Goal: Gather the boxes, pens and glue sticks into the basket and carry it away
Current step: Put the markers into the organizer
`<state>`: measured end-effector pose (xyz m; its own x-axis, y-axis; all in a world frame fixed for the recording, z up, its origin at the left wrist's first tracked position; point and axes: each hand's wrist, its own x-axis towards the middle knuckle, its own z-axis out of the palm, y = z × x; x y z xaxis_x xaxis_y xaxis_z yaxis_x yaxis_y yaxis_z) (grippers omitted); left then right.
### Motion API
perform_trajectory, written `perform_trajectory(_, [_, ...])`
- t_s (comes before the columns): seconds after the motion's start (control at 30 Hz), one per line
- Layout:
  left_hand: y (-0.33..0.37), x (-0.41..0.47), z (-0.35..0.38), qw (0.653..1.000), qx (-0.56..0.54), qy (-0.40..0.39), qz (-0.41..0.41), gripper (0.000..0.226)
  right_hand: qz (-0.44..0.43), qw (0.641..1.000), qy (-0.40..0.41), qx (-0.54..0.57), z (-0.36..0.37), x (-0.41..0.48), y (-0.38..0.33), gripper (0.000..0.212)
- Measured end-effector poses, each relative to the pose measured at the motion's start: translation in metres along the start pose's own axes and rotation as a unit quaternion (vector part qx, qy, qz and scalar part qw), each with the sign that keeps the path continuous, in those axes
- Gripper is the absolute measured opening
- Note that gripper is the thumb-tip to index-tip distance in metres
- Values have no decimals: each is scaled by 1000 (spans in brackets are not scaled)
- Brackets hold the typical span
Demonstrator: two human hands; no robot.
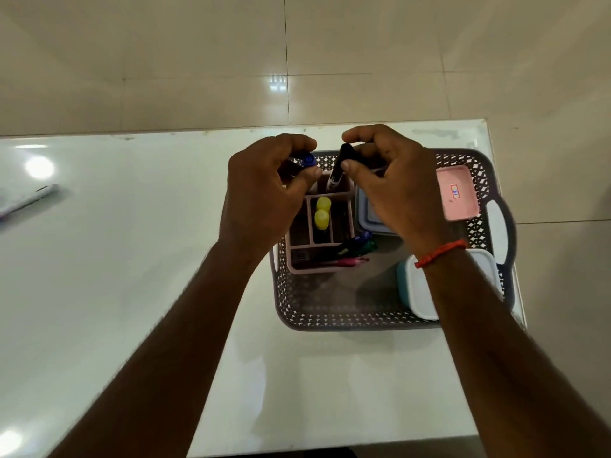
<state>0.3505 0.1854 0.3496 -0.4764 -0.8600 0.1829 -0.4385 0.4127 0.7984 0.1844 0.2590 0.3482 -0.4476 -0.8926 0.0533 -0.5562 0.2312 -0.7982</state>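
A grey perforated basket sits near the table's right edge. Inside it stands a pink divided organiser with two yellow-capped glue sticks in a middle slot and several pens at its near side. A pink box, a lavender box and a white-lidded teal box lie in the basket too. My left hand grips a blue-capped marker over the basket's far left corner. My right hand pinches a black marker, tip down in the organiser's back compartment.
The white glossy table ends just right of the basket and just behind it; beyond is tiled floor. A white flat object lies at the far left of the table.
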Motion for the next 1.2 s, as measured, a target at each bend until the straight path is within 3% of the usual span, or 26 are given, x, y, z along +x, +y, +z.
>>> perform_trajectory(0.23, [-2, -8, -1, 1000, -7, -17, -4, 30, -39, 993, 75, -85, -18, -12, -7, 31])
perform_trajectory(0.47, [-8, -36, -47, 999, 19, -45, -1, 16, -112, 985, 53, -119, -39, -31, -37, 29])
perform_trajectory(0.6, [-14, -60, -78, 999, 25, -22, -18, 8, -171, 978, 21, -117, -27, -38, -67, 21])
perform_trajectory(0.97, [-112, -123, -178, 991, 90, -39, -95, 11, -243, 952, -138, -123, 92, -59, -135, 17])
perform_trajectory(1.2, [-170, -124, -285, 985, 123, -5, -119, 13, -230, 955, -159, -100, 186, -57, -206, 17])
